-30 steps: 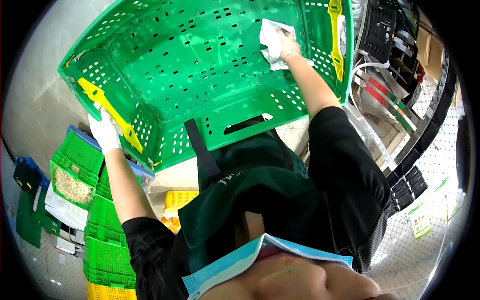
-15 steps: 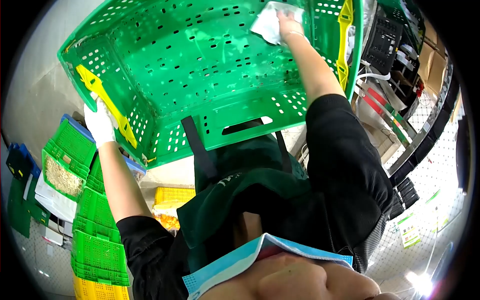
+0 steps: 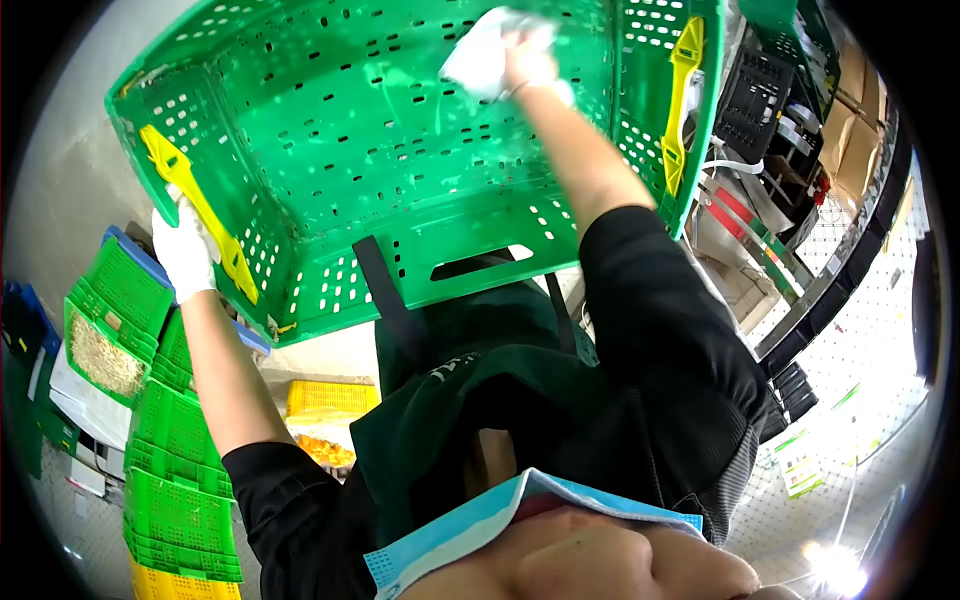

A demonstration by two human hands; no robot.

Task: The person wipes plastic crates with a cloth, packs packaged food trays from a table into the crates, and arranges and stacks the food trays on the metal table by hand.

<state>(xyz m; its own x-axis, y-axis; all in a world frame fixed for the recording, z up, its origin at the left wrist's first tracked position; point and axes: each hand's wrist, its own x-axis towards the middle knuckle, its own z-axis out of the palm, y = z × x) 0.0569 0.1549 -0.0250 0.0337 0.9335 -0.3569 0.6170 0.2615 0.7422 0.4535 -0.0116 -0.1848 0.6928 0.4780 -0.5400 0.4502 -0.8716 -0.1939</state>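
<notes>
A large green plastic crate (image 3: 300, 125) with perforated walls and yellow side handles is tilted in front of me, its inside facing me. My left hand (image 3: 184, 248), in a white glove, is closed round the crate's left edge, outside the left yellow handle (image 3: 200, 212); the fingertips are partly hidden by the rim. A white cloth (image 3: 478, 52) is bunched in my right hand (image 3: 530, 62), against the crate's inner surface in its upper middle. Motion blurs this hand and the cloth. Pale smears show on the green plastic near the cloth.
Stacked green crates (image 3: 180, 510) stand at left, one holding pale shredded material (image 3: 105, 360). A yellow basket (image 3: 332, 398) sits below, near orange items in clear plastic (image 3: 325, 450). At right are a black tool case (image 3: 755, 100), cardboard boxes (image 3: 850, 140) and a metal rail (image 3: 830, 290).
My right hand has moved the white cloth leftward across the crate's inside. The crate and my left hand appear slightly further left and down, with the grip unchanged.
</notes>
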